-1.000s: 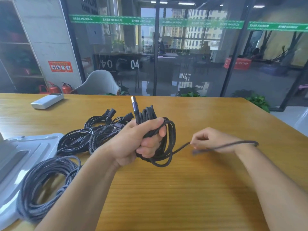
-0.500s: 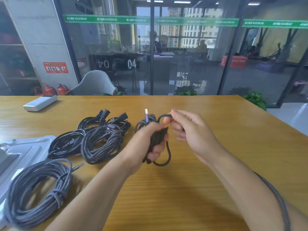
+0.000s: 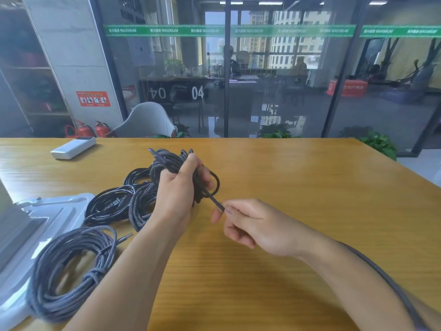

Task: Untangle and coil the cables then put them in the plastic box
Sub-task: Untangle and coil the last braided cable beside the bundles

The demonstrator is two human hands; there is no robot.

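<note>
My left hand [image 3: 177, 187] grips a bundle of dark braided cable [image 3: 170, 162] above the middle of the wooden table [image 3: 298, 187], its plug end sticking up at the far side. My right hand [image 3: 253, 225] pinches the free strand of that cable [image 3: 216, 201] just in front of the bundle; the strand's tail runs back under my right forearm [image 3: 381, 275]. Left of my left arm lie a coiled black cable [image 3: 107, 206] and a coiled grey braided cable [image 3: 143, 209]. A larger grey coil [image 3: 69, 268] lies at the near left, against the plastic box's lid [image 3: 55, 213].
A white power bank [image 3: 72, 147] lies at the table's far left. The table's right edge runs diagonally at the far right. A glass wall, a grey chair and fire extinguishers stand behind the table.
My right hand has drawn back from the top of the bundle toward me, pulling the free strand taut in front of it. My left hand has stayed round the bundle.
</note>
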